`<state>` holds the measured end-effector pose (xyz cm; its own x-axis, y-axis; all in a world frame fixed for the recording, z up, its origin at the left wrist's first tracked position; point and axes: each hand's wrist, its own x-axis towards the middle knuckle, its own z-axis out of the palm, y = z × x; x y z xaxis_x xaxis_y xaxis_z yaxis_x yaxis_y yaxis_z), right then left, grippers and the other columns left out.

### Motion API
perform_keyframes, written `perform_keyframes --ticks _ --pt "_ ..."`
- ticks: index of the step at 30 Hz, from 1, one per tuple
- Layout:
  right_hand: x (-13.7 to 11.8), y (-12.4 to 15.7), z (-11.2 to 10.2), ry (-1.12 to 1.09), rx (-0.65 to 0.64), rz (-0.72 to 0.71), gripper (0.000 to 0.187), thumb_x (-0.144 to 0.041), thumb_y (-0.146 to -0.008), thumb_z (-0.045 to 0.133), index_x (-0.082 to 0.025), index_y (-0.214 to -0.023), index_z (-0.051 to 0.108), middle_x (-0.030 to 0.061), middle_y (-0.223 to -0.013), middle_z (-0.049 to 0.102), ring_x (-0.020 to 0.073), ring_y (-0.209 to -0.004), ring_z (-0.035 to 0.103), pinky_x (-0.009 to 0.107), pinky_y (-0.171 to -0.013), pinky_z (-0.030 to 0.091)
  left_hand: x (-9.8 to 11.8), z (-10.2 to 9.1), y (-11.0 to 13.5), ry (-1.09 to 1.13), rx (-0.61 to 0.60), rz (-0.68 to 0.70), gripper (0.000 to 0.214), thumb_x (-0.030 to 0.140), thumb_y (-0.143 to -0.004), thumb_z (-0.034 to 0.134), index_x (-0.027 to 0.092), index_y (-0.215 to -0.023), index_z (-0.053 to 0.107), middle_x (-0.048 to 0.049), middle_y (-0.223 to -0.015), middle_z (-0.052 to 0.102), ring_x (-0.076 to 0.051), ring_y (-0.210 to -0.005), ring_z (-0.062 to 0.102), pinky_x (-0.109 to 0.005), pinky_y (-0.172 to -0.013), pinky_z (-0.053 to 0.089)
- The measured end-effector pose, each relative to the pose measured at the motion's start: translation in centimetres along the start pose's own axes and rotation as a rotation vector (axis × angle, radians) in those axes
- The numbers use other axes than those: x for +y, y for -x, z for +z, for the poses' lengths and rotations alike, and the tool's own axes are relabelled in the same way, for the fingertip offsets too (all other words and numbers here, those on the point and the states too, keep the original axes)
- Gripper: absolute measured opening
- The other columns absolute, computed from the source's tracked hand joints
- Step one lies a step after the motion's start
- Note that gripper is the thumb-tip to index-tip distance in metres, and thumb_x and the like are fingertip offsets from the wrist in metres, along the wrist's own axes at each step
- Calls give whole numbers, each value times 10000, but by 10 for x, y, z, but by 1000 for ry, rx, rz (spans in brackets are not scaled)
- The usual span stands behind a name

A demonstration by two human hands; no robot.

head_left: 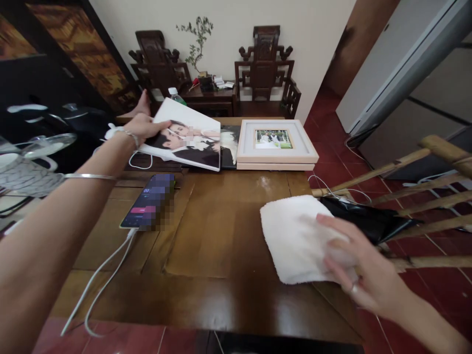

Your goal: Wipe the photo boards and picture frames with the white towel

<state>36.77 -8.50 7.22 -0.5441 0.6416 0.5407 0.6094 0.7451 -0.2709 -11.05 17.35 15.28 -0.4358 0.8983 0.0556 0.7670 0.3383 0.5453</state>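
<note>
My left hand [149, 127] reaches far forward, its fingers closed over the left side of a white-edged photo panel [193, 145] that shows a couple. The panel lies at a slant, partly over another dark photo panel [229, 142]. Over the table's right edge, my right hand [354, 255] grips a folded white cloth [291, 236]; its fingers are blurred by motion. Right of the panels is a light wooden picture frame [277, 160], stacked on another, with a small photo in its middle.
A phone [149, 201] with a white charging cable lies on the wooden table [214, 226]. Left are a patterned cup [27, 172] and a glass lid [51, 142]. Behind stands a green bottle [177, 96]. A bamboo chair [391, 169] and black bag [368, 219] are at right.
</note>
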Motion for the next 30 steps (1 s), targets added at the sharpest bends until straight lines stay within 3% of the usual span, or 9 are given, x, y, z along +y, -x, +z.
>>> perform_keyframes --ticks 2,4,9,13,17,22,24,26,30 --pt "-19 17 3 82 -101 -166 229 -89 -833 630 -180 -1035 573 200 -1451 484 352 -1360 456 513 -1070 456 -1 -24 16 3 6 -33 384 339 -939 637 -2 -1116 646 -72 -1008 702 -80 -710 507 -237 -768 490" --pt "-29 25 9 183 -152 -229 184 -104 -828 661 -156 -993 598 224 -1460 469 396 -1372 421 583 -1071 424 -4 -47 33 -5 -5 -31 351 342 -947 623 44 -1128 659 -42 -969 703 -58 -642 487 -203 -702 473" --pt "-39 21 35 318 -183 -96 78 -241 -891 631 -182 -936 652 161 -1366 592 364 -1215 546 602 -976 442 -19 -87 73 143 -157 31 351 360 -942 591 140 -1212 638 25 -740 667 -65 -552 525 -135 -525 398" --pt "-39 9 57 385 -130 -21 124 -252 -827 683 -189 -731 637 111 -1153 706 337 -1004 617 564 -847 470 -25 -93 99 256 -330 124 478 493 -816 699 198 -1190 656 -2 -785 721 -119 -615 605 -185 -525 464" --pt "-26 -2 43 259 135 48 137 -176 -833 640 -200 -698 633 110 -1016 716 302 -966 642 540 -874 487 -20 -77 117 276 -573 238 571 533 -701 766 194 -1150 667 -46 -886 751 -173 -717 649 -236 -576 505" --pt "-6 -6 -30 -47 488 335 71 -240 -838 675 -231 -769 685 88 -1382 599 303 -1218 591 527 -1003 465 -9 -35 129 281 -800 387 551 556 -606 817 209 -1026 729 -73 -979 753 -258 -940 673 -298 -743 554" --pt "-2 -5 -57 2 534 309 61 -231 -830 680 -245 -772 692 65 -1382 609 311 -1262 567 546 -1058 422 -3 -13 131 269 -885 426 513 556 -604 815 216 -981 748 -77 -973 753 -274 -964 678 -311 -778 554" --pt "-2 -4 -75 97 527 223 81 -208 -811 698 -254 -746 685 57 -1203 709 307 -1171 630 530 -1008 462 4 12 131 283 -1001 472 514 555 -645 792 218 -1031 744 -83 -1021 752 -280 -996 673 -326 -812 545" --pt "-4 1 -90 302 526 261 122 -224 -843 680 -247 -727 650 35 -923 728 230 -816 702 383 -691 534 21 59 128 286 -1119 580 483 530 -679 771 218 -1047 744 -71 -1045 751 -247 -974 668 -319 -841 516"
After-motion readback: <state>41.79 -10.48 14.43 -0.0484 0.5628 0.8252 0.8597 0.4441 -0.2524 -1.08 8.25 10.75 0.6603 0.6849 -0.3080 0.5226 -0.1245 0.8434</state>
